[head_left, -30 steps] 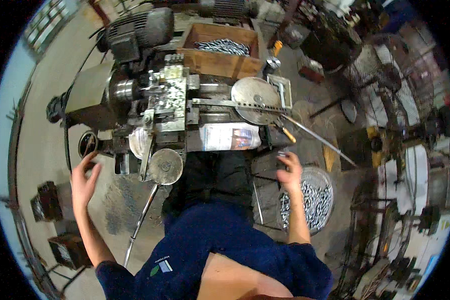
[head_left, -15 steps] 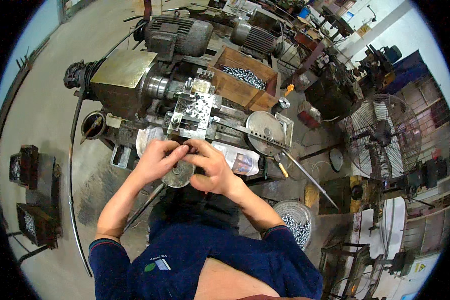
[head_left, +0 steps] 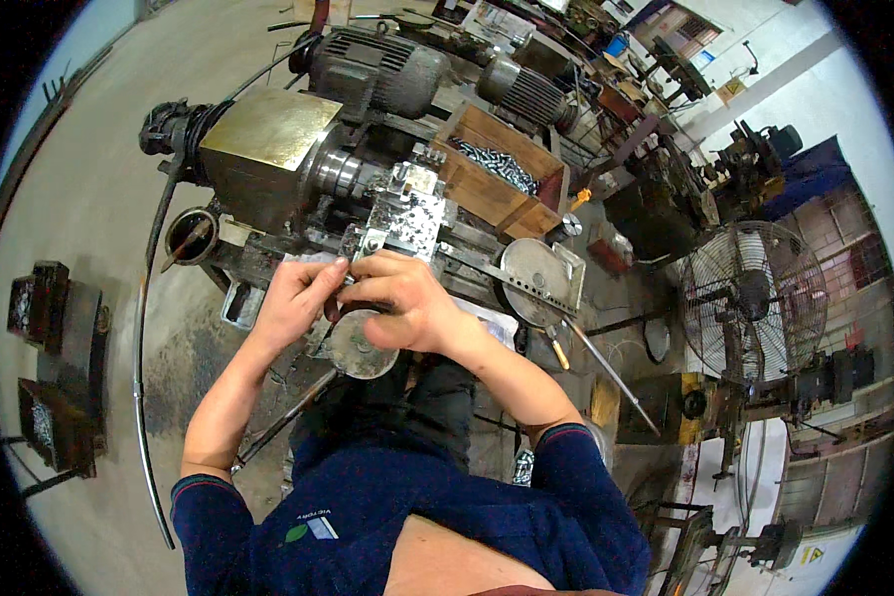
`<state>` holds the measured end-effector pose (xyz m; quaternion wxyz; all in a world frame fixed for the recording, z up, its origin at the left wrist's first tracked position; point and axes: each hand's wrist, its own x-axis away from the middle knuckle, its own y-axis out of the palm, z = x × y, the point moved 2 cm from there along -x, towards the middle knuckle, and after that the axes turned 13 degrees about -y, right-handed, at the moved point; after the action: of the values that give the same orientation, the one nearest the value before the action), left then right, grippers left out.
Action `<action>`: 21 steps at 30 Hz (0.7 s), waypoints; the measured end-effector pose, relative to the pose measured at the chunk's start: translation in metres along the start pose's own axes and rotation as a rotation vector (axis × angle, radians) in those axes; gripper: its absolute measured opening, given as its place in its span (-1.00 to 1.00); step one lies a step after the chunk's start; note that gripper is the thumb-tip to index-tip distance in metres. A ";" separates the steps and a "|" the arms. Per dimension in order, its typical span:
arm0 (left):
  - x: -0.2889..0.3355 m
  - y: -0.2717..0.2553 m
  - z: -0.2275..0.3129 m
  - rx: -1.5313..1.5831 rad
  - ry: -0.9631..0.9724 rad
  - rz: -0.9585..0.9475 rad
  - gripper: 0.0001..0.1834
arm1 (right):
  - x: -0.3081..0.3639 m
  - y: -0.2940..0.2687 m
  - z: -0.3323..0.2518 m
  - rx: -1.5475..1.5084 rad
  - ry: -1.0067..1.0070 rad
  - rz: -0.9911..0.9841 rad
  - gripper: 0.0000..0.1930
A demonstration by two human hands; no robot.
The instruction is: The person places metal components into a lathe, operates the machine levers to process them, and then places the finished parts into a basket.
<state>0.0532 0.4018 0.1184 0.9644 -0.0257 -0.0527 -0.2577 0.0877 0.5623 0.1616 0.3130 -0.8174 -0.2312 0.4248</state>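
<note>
- A person's bare left hand (head_left: 296,298) and bare right hand (head_left: 407,298) meet in front of a workshop machine, seen from above.
- The left thumb and forefinger are drawn together at their tips, pointing away from the body; any small piece between them is hidden, so I can't tell if they pinch one.
- The right hand is bent inward, fingers curled, its fingertips close beside the left thumb; its grip is also too hidden to judge.
- Just beyond the fingertips lies the silver, dark-speckled rectangular metal block (head_left: 412,226) of the machine; contact with it can't be made out.
- Nearer the body, partly covered by the right hand, is a dull grey round metal disc (head_left: 361,356).
- Farther away, left of the block, is a shiny steel cylindrical spindle (head_left: 338,173) on a boxy housing with a brass-coloured top (head_left: 268,129).
- Beyond the block, to its right, an open brown wooden box (head_left: 497,204) holds small shiny metal pieces (head_left: 495,164), well apart from both hands.
- Right of the right hand, a larger grey round plate (head_left: 531,268) lies under a dark flat bar with holes (head_left: 492,268).
</note>
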 end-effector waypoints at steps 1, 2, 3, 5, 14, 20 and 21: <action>0.000 -0.005 -0.001 -0.047 -0.001 0.004 -0.53 | -0.006 0.003 0.002 -0.019 -0.007 0.004 -0.66; 0.000 -0.012 -0.002 -0.093 -0.002 0.008 -0.53 | -0.010 0.006 0.006 0.001 0.001 -0.001 -0.71; 0.000 -0.017 -0.002 -0.140 -0.004 0.013 -0.53 | -0.013 0.008 0.011 -0.003 -0.019 -0.010 -0.72; 0.002 -0.035 0.002 -0.344 0.034 0.053 -0.61 | -0.017 0.010 0.028 -0.008 -0.052 -0.025 -0.75; 0.096 -0.229 -0.045 -0.713 -0.086 0.834 -0.67 | -0.045 0.005 0.146 0.784 0.200 -0.441 -0.75; 0.171 -0.251 -0.113 -0.920 -0.304 0.800 -0.63 | -0.050 0.018 0.175 0.824 0.246 -0.487 -0.81; 0.179 -0.252 -0.126 -0.846 -0.322 0.792 -0.62 | -0.053 0.021 0.175 0.812 0.228 -0.473 -0.81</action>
<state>0.0922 0.0853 0.0190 0.8731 -0.4637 -0.0772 0.1297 -0.0847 0.5688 0.0987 0.7183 -0.5955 -0.1902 0.3054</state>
